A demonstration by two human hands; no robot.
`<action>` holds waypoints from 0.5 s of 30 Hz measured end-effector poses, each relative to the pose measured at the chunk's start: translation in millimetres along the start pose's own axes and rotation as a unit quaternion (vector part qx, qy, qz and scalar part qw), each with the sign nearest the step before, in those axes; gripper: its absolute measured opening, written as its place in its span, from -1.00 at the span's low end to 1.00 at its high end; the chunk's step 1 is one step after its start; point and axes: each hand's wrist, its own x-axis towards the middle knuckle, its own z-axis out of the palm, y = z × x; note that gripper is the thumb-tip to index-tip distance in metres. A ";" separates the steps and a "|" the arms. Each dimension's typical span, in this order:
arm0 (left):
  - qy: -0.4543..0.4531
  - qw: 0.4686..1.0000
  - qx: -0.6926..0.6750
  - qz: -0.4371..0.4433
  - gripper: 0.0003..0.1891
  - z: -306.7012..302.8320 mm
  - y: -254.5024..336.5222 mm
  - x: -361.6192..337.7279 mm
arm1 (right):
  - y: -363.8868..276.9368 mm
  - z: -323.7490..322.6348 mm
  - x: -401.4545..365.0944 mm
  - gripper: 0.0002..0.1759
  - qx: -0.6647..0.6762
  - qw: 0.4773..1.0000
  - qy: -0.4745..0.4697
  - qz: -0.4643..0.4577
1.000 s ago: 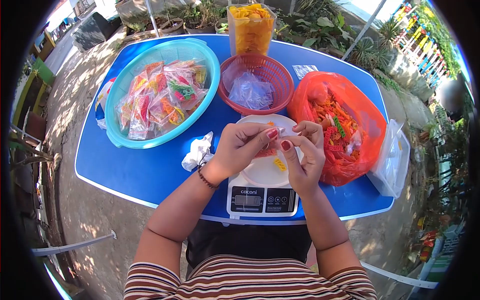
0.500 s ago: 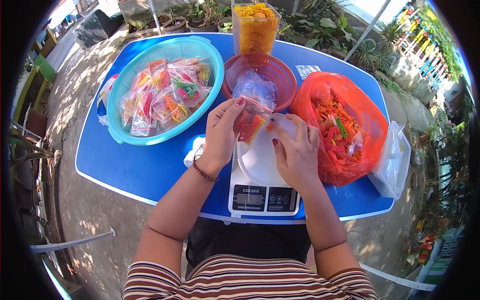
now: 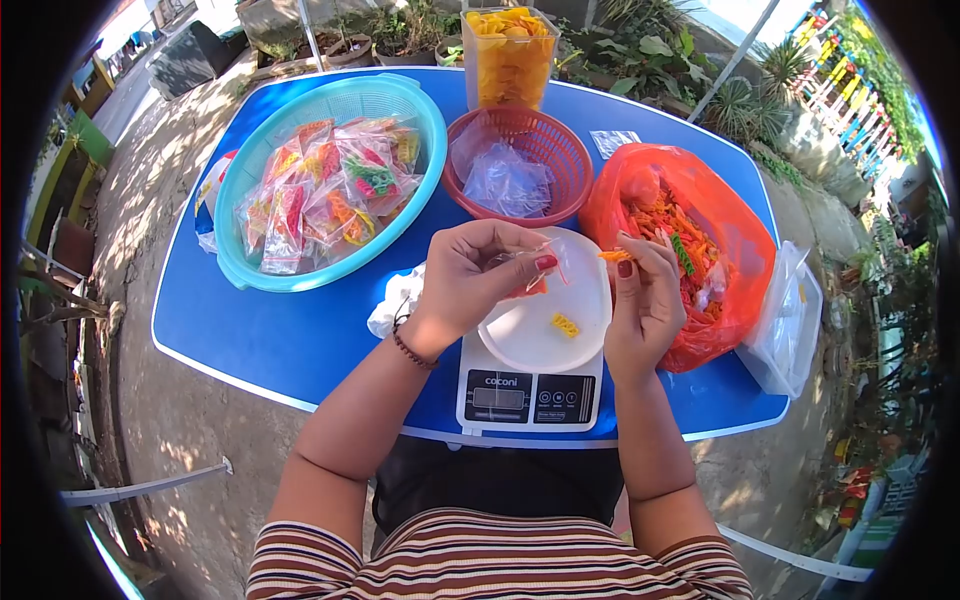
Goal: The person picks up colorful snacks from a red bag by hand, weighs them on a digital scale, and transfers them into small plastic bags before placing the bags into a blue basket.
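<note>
My left hand (image 3: pixel 470 280) holds a small clear plastic bag (image 3: pixel 545 265) with some red snack pieces in it, above the white plate (image 3: pixel 560 320) of a digital kitchen scale (image 3: pixel 528 397). My right hand (image 3: pixel 645 295) pinches an orange snack piece (image 3: pixel 615 256) just right of the bag's mouth. One yellow piece (image 3: pixel 565 325) lies on the plate. A red plastic bag (image 3: pixel 690 250) full of coloured snack pieces sits open beside my right hand.
A teal basket (image 3: pixel 330 180) holds several filled small packets. A red basket (image 3: pixel 515 165) holds empty clear bags. A clear tub of orange chips (image 3: pixel 508 55) stands behind. A crumpled white tissue (image 3: pixel 395 300) and clear bags (image 3: pixel 790 320) lie on the blue table (image 3: pixel 290 340).
My left hand brought the small bag down from in front of the red basket to over the scale plate. My right hand left the plate and picked an orange piece.
</note>
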 end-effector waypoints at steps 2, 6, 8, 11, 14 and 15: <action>-0.009 1.000 0.024 0.012 -0.81 2.1 -0.9 -1.6 | 0.6 -1.3 -8.2 -0.81 0.089 0.994 -0.002 0.062; -0.019 0.999 0.038 0.019 -0.78 6.0 1.0 -3.7 | 1.5 -0.7 -10.9 -0.79 0.116 0.990 -0.039 0.075; -0.022 0.998 0.047 0.034 -0.77 5.6 -0.8 -3.5 | 0.9 -0.8 -11.0 -0.78 0.116 0.990 -0.033 0.078; -0.022 0.998 0.035 0.038 -0.75 5.8 0.4 -3.1 | -3.2 -1.5 -10.3 -0.79 0.127 0.988 -0.007 0.091; -0.029 0.998 0.058 0.022 -0.74 5.8 2.0 -3.3 | -4.0 -2.4 -8.1 -0.81 0.138 0.986 -0.014 0.091; -0.032 0.997 0.059 0.024 -0.74 5.8 2.1 -3.6 | -2.0 -2.2 -7.6 -0.82 0.133 0.988 -0.028 0.079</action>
